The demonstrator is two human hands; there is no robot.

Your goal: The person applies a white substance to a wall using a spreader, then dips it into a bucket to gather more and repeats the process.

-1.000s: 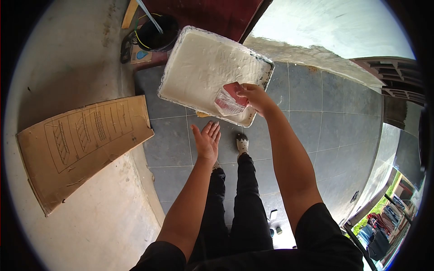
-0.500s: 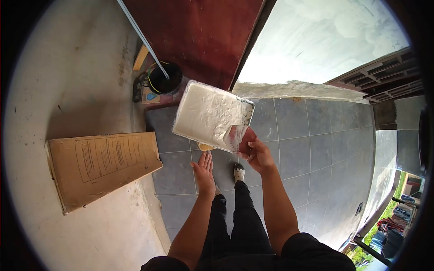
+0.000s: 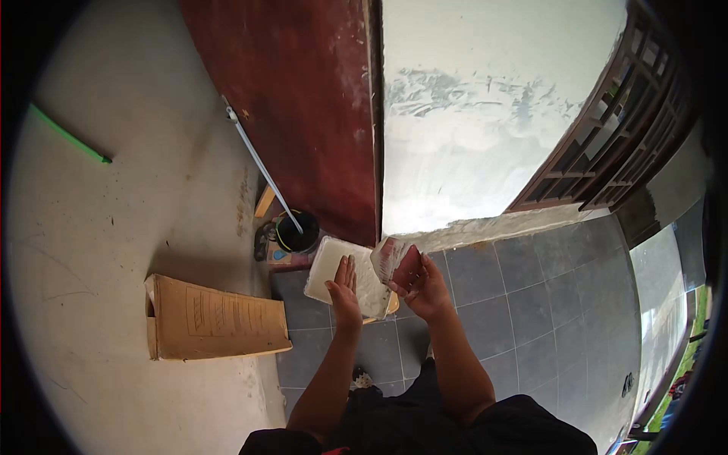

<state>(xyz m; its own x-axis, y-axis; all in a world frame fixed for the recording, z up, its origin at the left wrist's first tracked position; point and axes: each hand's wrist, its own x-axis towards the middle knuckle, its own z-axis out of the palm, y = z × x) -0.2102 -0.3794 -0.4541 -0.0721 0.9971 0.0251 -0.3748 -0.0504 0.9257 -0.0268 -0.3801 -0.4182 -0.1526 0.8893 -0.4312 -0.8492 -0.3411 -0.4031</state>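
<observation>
My right hand (image 3: 426, 290) grips a red flat putty spreader (image 3: 406, 263), its blade raised and smeared with white paste along the left side. My left hand (image 3: 346, 297) is open, fingers stretched out and palm turned up, holding nothing. Behind and below both hands is a rectangular tray (image 3: 315, 267) of white paste, partly covered from view by the left hand and the spreader. A bit of yellowish wood (image 3: 393, 304) shows under the tray's right corner.
A cardboard box (image 3: 220, 322) stands against the pale wall at left. Beyond the tray, a black bucket (image 3: 298, 233) has a long pole (image 3: 262, 163) leaning from it beside the dark red door (image 3: 296, 98). Ahead rises a patchy white wall (image 3: 470, 144) with brown window frames (image 3: 599, 144). Grey tiles (image 3: 474, 277) cover the floor.
The spreader has lifted out of the paste and away from the tray, with white paste on its blade. The view has tilted up, showing more wall. My left hand stays open.
</observation>
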